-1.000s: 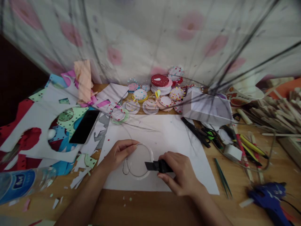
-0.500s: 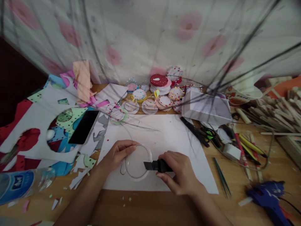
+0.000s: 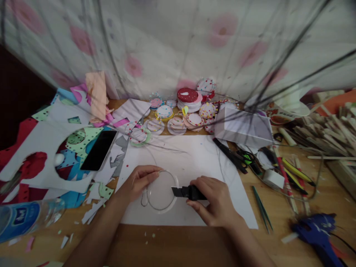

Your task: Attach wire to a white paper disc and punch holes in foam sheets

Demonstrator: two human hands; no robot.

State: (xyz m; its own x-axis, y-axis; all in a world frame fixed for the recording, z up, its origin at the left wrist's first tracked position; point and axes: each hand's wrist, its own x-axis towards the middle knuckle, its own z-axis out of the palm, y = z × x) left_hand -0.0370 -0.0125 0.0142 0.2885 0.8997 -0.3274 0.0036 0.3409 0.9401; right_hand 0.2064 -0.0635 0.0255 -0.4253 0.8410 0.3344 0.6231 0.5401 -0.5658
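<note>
Wire ring (image 3: 162,190): thin, round, one small extra loop at its left side. It lies on a flat white sheet of paper (image 3: 194,155), near the sheet's front edge. One ring, one sheet.

Left hand (image 3: 140,181): thumb and forefinger pinched shut on the ring's upper left rim.

Right hand (image 3: 215,200): fist closed around one black tool (image 3: 186,192), matte, with a flat tip that touches the ring's right rim.

Back of the sheet: a cluster of round paper discs (image 3: 189,100), dotted and stacked; more than ten, exact count unclear.

Left: one black phone (image 3: 99,149), glossy, on cut paper scraps; one clear plastic bottle (image 3: 25,218) on its side.

Right: one green pair of tweezers (image 3: 260,207), one blue glue gun (image 3: 317,231), a heap of wooden sticks (image 3: 328,135).

Open room: bare wooden table (image 3: 167,248) in front of the sheet, and bare paper behind the ring. Both flanks are crowded.
</note>
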